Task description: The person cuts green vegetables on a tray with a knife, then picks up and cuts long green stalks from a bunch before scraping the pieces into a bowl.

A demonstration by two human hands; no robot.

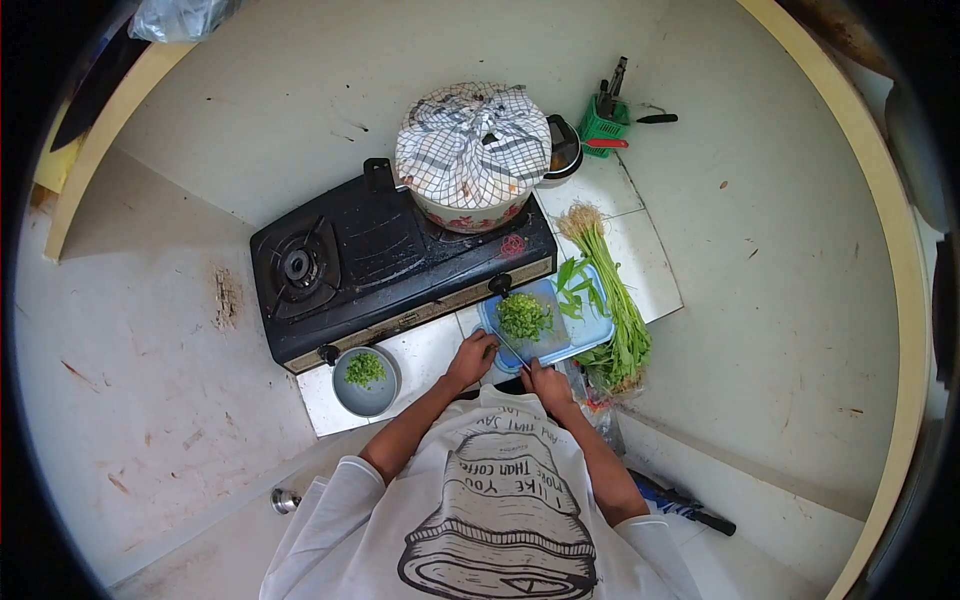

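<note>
A knife [514, 352] is in my right hand [541, 380], its thin blade pointing up and left across the near edge of a blue tray [585, 337]. My left hand [476, 356] is closed near the blade's tip, at the tray's left corner; whatever its fingers pinch is too small to make out. A heap of chopped green herbs [525, 317] lies on the tray, just beyond the blade. Loose green leaves [578, 287] rest on the tray's far right part. To the left, a grey bowl [367, 397] holds more chopped greens [365, 369].
Behind the tray is a black gas stove [375, 255], bearing a large pot [470, 217] wrapped in a checked cloth [475, 145]. A bundle of long-stemmed greens [622, 310] lies at the right. A green basket [604, 128] with utensils stands by the back wall, near a small dark pot [563, 150].
</note>
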